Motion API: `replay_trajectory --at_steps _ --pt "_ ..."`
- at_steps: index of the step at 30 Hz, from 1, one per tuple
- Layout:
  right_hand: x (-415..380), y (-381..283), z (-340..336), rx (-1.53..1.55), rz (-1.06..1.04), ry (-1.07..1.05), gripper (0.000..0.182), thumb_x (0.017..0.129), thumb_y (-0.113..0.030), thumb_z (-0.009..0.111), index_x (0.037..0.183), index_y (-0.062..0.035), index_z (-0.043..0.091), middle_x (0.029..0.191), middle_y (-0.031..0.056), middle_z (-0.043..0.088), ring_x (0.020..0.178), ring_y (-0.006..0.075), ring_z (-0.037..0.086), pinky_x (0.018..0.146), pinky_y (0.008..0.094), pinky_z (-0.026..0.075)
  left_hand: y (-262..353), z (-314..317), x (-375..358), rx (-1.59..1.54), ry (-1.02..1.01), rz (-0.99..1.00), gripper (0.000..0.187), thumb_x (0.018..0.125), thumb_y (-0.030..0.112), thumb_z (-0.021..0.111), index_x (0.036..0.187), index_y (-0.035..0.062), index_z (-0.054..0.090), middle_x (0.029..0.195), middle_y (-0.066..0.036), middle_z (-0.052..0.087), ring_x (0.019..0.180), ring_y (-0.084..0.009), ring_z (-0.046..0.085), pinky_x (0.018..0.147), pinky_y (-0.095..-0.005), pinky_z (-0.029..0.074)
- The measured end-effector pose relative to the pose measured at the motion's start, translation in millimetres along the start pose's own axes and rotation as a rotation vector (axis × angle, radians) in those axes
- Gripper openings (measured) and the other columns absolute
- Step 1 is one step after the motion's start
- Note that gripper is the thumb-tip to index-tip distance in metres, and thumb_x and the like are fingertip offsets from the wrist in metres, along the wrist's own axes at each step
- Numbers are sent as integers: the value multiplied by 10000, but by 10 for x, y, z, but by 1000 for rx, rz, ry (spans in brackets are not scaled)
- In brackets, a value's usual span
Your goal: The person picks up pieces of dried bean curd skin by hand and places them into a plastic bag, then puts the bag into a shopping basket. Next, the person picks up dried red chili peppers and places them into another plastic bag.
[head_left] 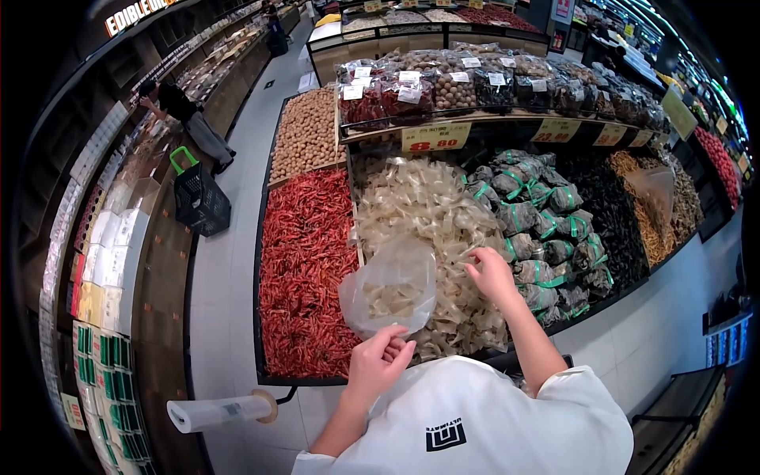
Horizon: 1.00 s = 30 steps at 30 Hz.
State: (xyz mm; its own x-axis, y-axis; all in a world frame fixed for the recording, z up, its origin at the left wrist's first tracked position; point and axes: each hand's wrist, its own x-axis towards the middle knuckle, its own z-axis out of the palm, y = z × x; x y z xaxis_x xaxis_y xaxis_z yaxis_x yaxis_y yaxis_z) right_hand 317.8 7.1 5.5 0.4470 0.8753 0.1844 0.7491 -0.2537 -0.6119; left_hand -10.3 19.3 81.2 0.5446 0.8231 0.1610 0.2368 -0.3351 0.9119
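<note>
A clear plastic bag [356, 297] lies with its mouth spread over a heap of pale, translucent dried pieces [416, 190]; some similar pieces show through or inside it. My left hand [381, 356] is at the bag's near edge, its fingers curled on the plastic rim. To the right, my right hand [492, 279] reaches over the pale pieces, thumb and forefinger slightly apart at their surface. I make out nothing between those fingertips. Dried red chillies [309, 269] fill the section to the left of the bag.
Dark bundles tied with green bands [546, 222] lie right of my right hand. Behind, a shelf carries packaged dried goods [455, 91] above price signs [435, 138]. A plastic bag roll [218, 412] sticks out at front left. A person [190, 115] stands by a black basket [202, 202].
</note>
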Motion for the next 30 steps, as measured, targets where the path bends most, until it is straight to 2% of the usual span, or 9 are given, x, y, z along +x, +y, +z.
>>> replay_trajectory --at_steps 2,5,11,15,18,23,27,29,30 --pt "72 40 127 -94 -12 -63 268 898 -160 776 1138 -66 704 1081 135 680 1014 366 686 856 464 562 -28 18 -52 -38 -5 -8 268 909 58 786 1154 -6 698 763 -47 717 620 -62 631 581 -221 521" --pt "133 29 257 -265 -3 -124 244 893 -152 759 1124 -96 703 1094 125 658 1009 369 688 851 469 562 -78 49 -115 -85 0 5 307 904 31 779 1194 -10 685 781 -40 715 647 -52 624 592 -216 511" --pt "215 57 336 -267 -109 -225 135 879 -104 725 1014 -92 721 1071 123 642 991 379 680 852 474 565 -156 9 -143 -90 5 76 311 896 33 790 1194 7 702 769 -31 712 620 -69 626 577 -231 510" --pt "197 0 261 -192 -133 -151 75 885 -94 720 958 -76 716 1064 122 646 975 386 671 845 463 560 -241 -12 -105 -63 18 144 266 885 29 797 1140 12 725 747 -38 703 591 -95 636 556 -246 511" --pt "121 -241 27 24 -120 -63 83 877 -64 744 951 -63 707 1051 110 652 898 333 678 797 411 562 -291 2 -63 -87 35 161 226 875 25 798 1093 12 738 741 -49 703 582 -108 637 549 -249 506" --pt "-1 -676 -180 541 -94 226 105 917 38 736 1005 -2 696 1051 57 658 820 119 649 702 251 522 -369 64 14 -115 82 191 130 868 20 791 991 15 747 750 -71 719 593 -142 676 551 -264 521" --pt "-203 -1234 -173 826 -140 269 125 927 26 740 1048 4 716 1065 55 664 827 104 645 696 251 530 -344 67 63 -103 99 214 97 839 -5 787 927 11 751 774 -79 733 634 -147 687 574 -263 514" --pt "-284 -1485 -283 674 -208 -129 190 920 23 744 1108 -6 736 1067 63 681 839 104 649 709 241 528 -344 61 85 -89 89 234 97 836 -7 787 924 12 751 771 -80 731 627 -150 682 573 -266 512" --pt "-278 -1460 -295 673 -207 -124 190 920 23 744 1108 -6 736 1067 63 681 839 104 649 709 241 528 -346 50 96 -70 85 250 98 832 -10 786 921 12 750 769 -81 729 621 -153 678 571 -269 510"
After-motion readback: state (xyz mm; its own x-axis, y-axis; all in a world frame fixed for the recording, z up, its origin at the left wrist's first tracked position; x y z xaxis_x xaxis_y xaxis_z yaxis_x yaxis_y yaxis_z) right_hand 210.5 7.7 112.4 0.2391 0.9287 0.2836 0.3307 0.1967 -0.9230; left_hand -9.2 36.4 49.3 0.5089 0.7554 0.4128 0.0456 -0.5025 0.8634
